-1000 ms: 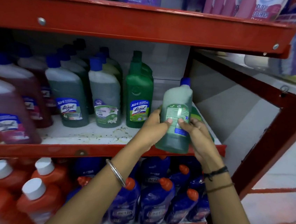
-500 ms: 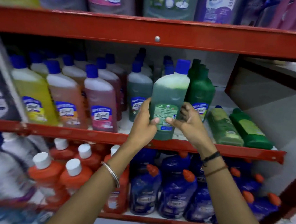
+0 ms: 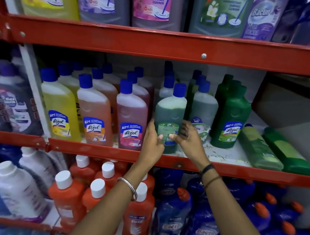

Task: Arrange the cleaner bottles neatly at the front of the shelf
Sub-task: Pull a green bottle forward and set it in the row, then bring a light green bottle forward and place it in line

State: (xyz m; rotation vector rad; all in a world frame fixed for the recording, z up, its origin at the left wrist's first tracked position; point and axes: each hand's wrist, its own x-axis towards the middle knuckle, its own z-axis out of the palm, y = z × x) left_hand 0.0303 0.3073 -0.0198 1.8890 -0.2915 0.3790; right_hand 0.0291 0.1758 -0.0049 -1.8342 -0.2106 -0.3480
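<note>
A green cleaner bottle with a blue cap [image 3: 169, 115] stands upright at the front of the middle shelf [image 3: 108, 153], its back label facing me. My left hand [image 3: 152, 142] grips its left side and my right hand [image 3: 185, 137] its right side, thumbs on the label. To its left stand a pink bottle [image 3: 131, 118], an orange bottle [image 3: 95, 115] and a yellow bottle [image 3: 59, 111] in a front row. Right of it are a pale green bottle [image 3: 204, 113] and a dark green bottle [image 3: 230, 119].
Two green bottles [image 3: 258, 149] [image 3: 288, 152] lie on their sides at the shelf's right end. More blue-capped bottles fill the rows behind. Large cleaner jugs [image 3: 152, 4] stand on the shelf above; orange bottles [image 3: 69, 196] and blue bottles [image 3: 174, 213] stand below.
Both hands carried the green bottle leftwards from the shelf's right end and set it upright beside the pink bottle. My view shifted left along the shelf.
</note>
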